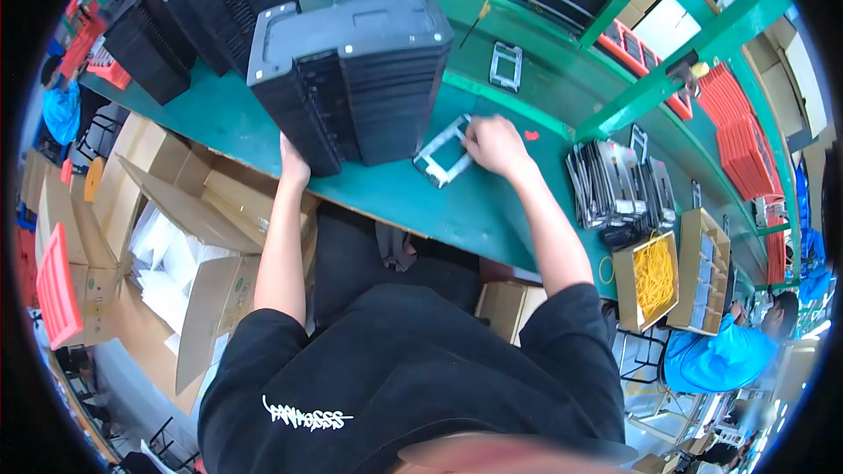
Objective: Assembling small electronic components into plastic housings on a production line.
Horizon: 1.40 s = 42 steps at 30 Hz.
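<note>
A tall stack of black plastic trays [386, 79] stands on the green worktable [492, 219], close to its front edge. Against the stack's lower left side rests my left hand [294, 162]; its fingers are mostly hidden there. To the right of the stack, my right hand [498, 145] is closed on the right side of a thin silver rectangular frame [436, 168] with an open middle. The frame lies low over the tabletop, slightly turned. A similar light frame [506, 66] is farther back, by the green rail.
More black tray stacks [145, 44] stand at the far left. To the right are a pile of frames [615, 180], a box of yellow bands [654, 276] and a divided carton [702, 276]. Open cardboard boxes [198, 202] sit below left. A green post [650, 92] slants across the right.
</note>
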### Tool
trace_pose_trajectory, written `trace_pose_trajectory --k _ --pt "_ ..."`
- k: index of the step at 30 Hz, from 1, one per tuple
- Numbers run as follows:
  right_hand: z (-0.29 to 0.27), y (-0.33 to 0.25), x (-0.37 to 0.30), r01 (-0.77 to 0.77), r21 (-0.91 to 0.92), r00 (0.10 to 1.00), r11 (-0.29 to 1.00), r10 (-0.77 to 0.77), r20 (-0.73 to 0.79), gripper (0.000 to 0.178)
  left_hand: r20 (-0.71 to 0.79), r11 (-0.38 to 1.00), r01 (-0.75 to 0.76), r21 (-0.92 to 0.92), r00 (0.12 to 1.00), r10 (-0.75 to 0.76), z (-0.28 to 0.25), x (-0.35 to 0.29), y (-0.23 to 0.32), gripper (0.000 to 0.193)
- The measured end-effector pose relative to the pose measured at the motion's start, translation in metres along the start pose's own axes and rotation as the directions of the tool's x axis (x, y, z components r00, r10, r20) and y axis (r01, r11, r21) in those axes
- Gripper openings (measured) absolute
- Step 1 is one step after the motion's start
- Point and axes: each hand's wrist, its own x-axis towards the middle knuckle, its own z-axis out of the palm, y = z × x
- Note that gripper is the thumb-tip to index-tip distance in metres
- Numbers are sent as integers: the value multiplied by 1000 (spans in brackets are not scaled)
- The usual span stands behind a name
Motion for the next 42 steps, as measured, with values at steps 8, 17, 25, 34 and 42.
trace_pose_trajectory --k 8,17,25,34,42 --pt "-186 -64 -40 -147 213 954 966 82 287 17 288 997 -65 -40 955 73 33 -48 73 84" --pt "-244 -194 97 162 123 979 979 -143 -147 23 254 936 -164 311 964 85 58 -43 96 132" --pt "-204 -228 104 19 -210 990 978 -48 -135 27 287 927 -226 300 948 138 65 -42 111 139" --pt "-208 -227 114 281 -254 938 925 -321 -128 28 280 946 -156 284 957 74 59 -41 107 141" --pt "-207 -213 108 396 -191 900 898 -421 -115 32 285 931 -114 347 958 11 56 -45 105 143"
